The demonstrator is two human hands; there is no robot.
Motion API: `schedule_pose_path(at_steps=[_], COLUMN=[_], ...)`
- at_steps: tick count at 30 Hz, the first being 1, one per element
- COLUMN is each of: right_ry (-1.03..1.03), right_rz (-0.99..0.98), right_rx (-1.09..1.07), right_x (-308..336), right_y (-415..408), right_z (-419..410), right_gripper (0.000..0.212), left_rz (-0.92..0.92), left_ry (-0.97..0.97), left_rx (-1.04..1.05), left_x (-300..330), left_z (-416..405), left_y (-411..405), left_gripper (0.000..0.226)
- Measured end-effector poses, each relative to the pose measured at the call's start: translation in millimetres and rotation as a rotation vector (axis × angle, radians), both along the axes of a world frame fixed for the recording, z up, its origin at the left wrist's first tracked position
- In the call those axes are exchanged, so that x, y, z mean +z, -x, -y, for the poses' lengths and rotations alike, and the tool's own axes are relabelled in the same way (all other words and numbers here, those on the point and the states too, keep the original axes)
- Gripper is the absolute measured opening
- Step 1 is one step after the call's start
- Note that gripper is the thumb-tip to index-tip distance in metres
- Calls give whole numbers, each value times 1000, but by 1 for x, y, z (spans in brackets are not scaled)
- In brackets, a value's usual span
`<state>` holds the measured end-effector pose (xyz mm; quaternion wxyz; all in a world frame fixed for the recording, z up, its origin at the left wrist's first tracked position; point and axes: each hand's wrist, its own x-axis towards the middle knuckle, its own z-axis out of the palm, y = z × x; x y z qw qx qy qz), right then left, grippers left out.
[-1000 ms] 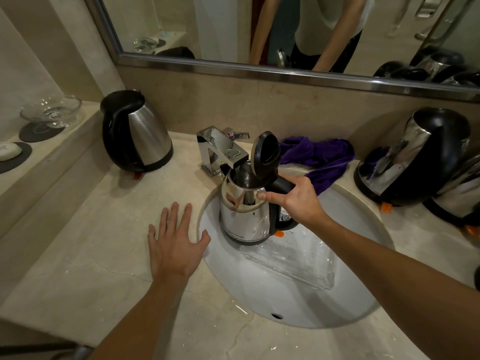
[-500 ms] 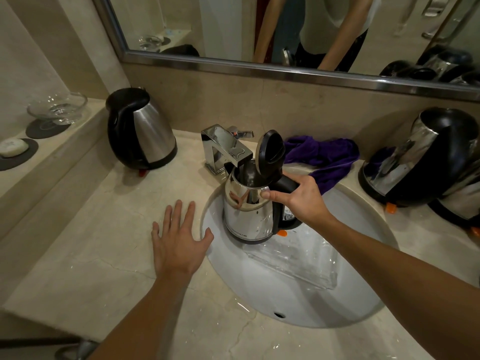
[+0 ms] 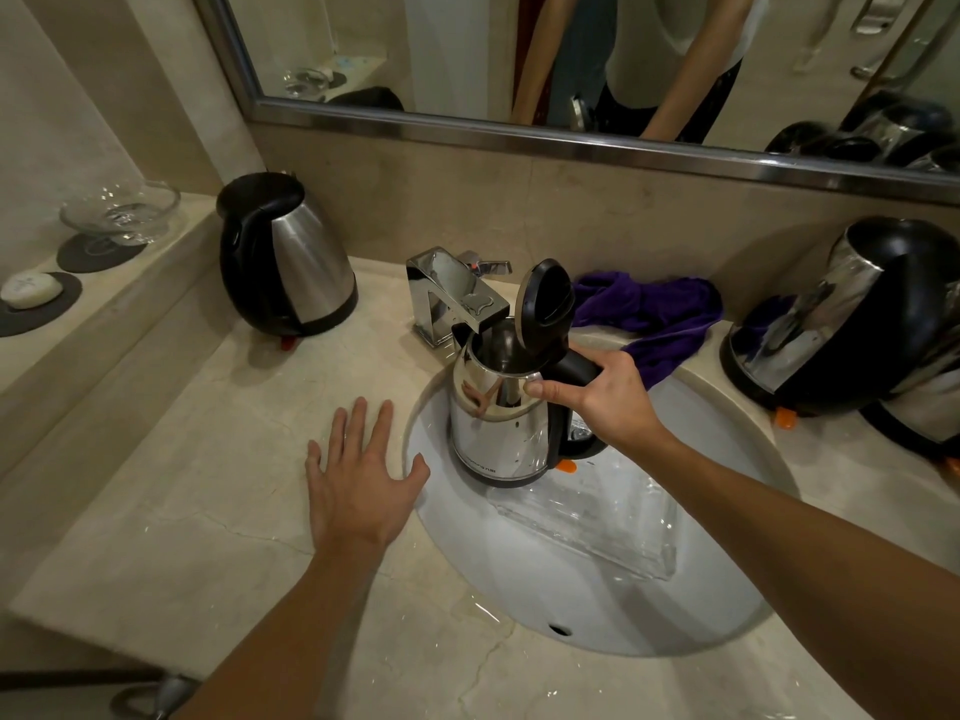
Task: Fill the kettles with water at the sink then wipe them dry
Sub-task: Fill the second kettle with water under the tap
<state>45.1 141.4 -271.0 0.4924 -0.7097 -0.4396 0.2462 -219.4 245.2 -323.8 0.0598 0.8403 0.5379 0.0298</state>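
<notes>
Far left, a ledge (image 3: pixel 130 283) carries a soap (image 3: pixel 30 290) on a dark mat and, beyond it, a glass bowl (image 3: pixel 120 213). Just right of the ledge, 1 kettle (image 3: pixel 291 262) stands upright on the counter (image 3: pixel 182 485) with its lid down, well apart from the sink (image 3: pixel 597 589).

The left hand (image 3: pixel 358 480) lies flat on the counter at the sink's left rim, fingers straight and spread, holding nothing.

At the far edge of the sink stands the tap (image 3: pixel 452 296), its spout reaching over the held kettle (image 3: pixel 501 423). That kettle hangs upright over the basin with its lid (image 3: pixel 545 304) tipped up and its mouth just under the spout. Whether water is running, or how full it is, cannot be told. The right hand (image 3: pixel 608 397) grips its black handle, fingers curled round it and thumb laid along the top by the rim.

Behind the right hand a purple cloth (image 3: pixel 660 314) lies bunched at the far rim. Far right, 2 more kettles (image 3: pixel 852 324) sit close together on the counter.

This looks like the filling step for 1 of the 4 kettles. The next move probably calls for keeping the mouth under the spout until it is full, then closing the lid, setting it down on the counter and reaching for the cloth. The handle should be held firmly as the weight grows.
</notes>
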Motion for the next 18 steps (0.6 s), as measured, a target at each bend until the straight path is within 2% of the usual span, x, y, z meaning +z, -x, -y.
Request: schedule_pose_path(at_steps=[3,7,18], right_ry=[8,3,-8], right_rz=[6,-5,6], right_rx=[-8,-2,4], right_x=[-1,2,5], right_y=[-1,1,3], right_z=[0,0,0], right_gripper=[40,32,28], left_rz=[-3,25,8], left_ry=[3,7,-6], left_rx=[-2,-6,-2], left_x=[0,-1,-2], left_z=[0,0,-1], left_y=[0,1,0], left_gripper=[80,80,80])
